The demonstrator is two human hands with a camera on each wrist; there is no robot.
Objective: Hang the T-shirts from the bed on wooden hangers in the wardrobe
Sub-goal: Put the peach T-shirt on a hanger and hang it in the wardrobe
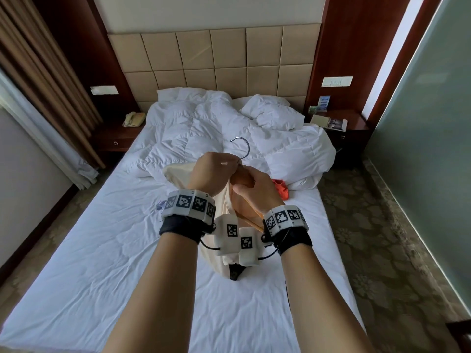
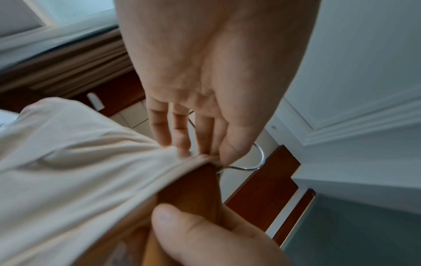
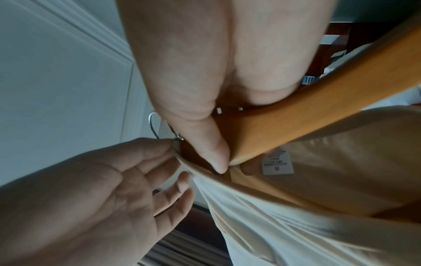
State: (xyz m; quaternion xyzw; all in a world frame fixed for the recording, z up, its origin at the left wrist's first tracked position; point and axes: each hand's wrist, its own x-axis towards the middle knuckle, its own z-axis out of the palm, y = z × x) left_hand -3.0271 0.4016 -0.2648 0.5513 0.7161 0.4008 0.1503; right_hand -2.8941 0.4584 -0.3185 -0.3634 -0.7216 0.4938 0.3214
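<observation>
White bed fills centre frame. Cream T-shirt held above it, mid-frame, neck pulled over wooden hanger. Right hand grasps hanger body; left hand pinches collar by metal hook. Orange garment right of hands.
</observation>
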